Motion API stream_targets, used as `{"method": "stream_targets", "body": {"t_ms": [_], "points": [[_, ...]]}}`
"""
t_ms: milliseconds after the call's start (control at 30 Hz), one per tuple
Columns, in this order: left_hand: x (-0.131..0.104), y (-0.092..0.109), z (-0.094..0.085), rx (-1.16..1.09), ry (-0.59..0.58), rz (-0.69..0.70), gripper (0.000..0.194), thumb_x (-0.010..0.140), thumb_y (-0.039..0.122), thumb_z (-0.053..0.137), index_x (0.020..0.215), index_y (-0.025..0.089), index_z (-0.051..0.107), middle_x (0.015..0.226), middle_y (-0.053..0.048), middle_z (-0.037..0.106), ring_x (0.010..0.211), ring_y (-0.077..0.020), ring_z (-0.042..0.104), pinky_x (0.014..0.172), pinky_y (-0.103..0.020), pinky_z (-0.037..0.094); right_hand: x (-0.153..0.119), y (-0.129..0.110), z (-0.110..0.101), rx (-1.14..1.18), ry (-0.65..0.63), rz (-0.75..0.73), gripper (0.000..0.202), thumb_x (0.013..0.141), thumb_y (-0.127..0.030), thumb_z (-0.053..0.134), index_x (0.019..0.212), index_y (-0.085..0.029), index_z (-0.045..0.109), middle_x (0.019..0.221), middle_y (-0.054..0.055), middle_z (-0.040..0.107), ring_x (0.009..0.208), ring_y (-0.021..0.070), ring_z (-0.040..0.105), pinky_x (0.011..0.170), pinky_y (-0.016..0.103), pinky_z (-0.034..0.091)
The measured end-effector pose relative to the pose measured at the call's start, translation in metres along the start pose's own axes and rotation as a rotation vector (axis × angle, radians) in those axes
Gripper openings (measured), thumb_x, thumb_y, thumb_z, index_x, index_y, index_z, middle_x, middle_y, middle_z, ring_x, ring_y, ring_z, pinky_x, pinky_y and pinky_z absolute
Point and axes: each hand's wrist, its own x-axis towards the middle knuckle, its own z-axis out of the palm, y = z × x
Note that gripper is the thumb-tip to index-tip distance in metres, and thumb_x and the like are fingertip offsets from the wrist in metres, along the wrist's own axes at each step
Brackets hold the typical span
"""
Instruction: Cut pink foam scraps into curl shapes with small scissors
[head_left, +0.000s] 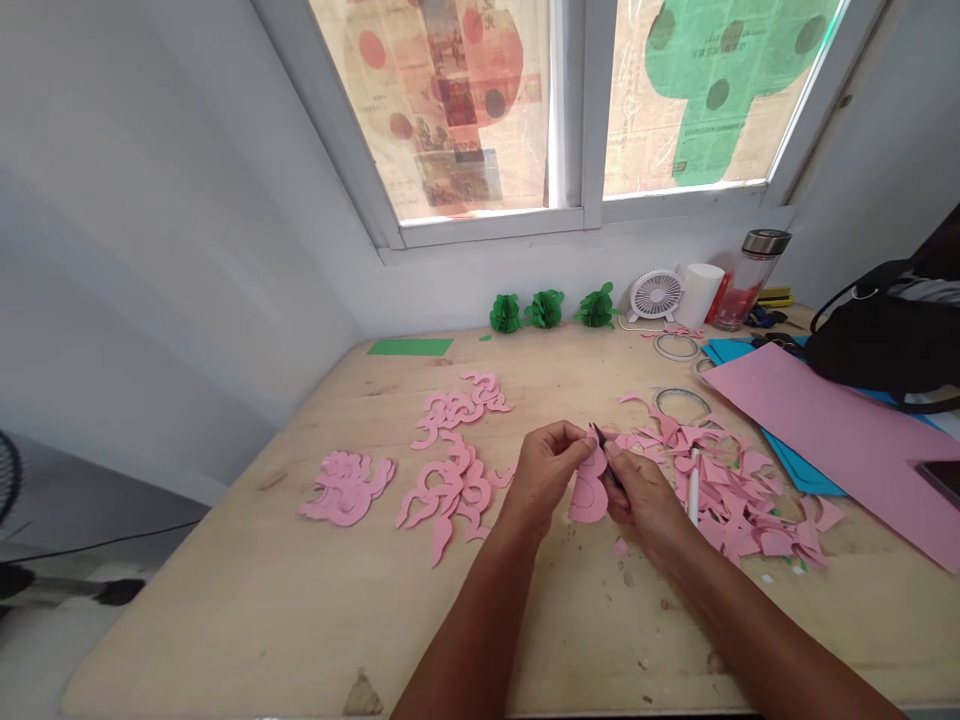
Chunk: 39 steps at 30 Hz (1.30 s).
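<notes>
Between my two hands, above the middle of the table, is a pink paper piece (589, 497) with scalloped edges and drawn curved lines. My left hand (551, 462) pinches its upper left side. In my right hand (637, 490) is a pair of small black scissors (611, 472), their tips up at the paper's top edge; the fingers partly hide the handles. To the left lie loose cut pink curls (450, 480) and a neat pile of pink cut-outs (349, 487). A heap of pink scraps (742, 500) spreads beside my right hand.
A white pen (694, 490) and tape rolls (682, 404) lie among the scraps. Pink sheets (832, 440), blue sheets (806, 470) and a black bag (885, 340) occupy the right. Along the wall stand green paper ornaments (545, 309), a small fan (655, 296) and a glass bottle (748, 285).
</notes>
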Motion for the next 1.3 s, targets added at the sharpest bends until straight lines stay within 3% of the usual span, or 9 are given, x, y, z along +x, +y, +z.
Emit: {"method": "stream_targets", "body": {"t_ms": [433,967,1300], "points": [[-0.001,0.005,-0.001,0.009,0.015,0.01,0.019,0.064,0.028,0.064,0.055,0.014,0.054,0.053,0.002,0.051,0.051,-0.0092,0.047,0.053,-0.022,0.035,0.001,0.001,-0.001,-0.058,0.023,0.028,0.04,0.076,-0.054,0.053,0.064,-0.015,0.053,0.038,-0.01,0.03,0.034,0.0044,0.018,0.035,0.019,0.01],[-0.004,0.013,-0.007,0.014,-0.122,-0.002,0.016,0.072,0.025,0.058,0.06,0.015,0.055,0.053,0.001,0.055,0.053,-0.011,0.051,0.057,-0.023,0.04,0.003,0.004,-0.004,-0.094,-0.036,0.052,0.042,0.079,-0.055,0.048,0.064,-0.016,0.051,0.038,-0.01,0.027,0.034,0.0043,0.016,0.035,0.019,0.009],[-0.003,0.012,-0.007,-0.004,-0.103,-0.018,0.015,0.071,0.023,0.058,0.059,0.015,0.056,0.053,0.001,0.056,0.052,-0.0095,0.05,0.055,-0.021,0.037,0.004,0.004,-0.003,-0.127,-0.017,0.047,0.042,0.08,-0.054,0.047,0.062,-0.016,0.05,0.036,-0.01,0.027,0.033,0.0041,0.016,0.035,0.02,0.01]]}}
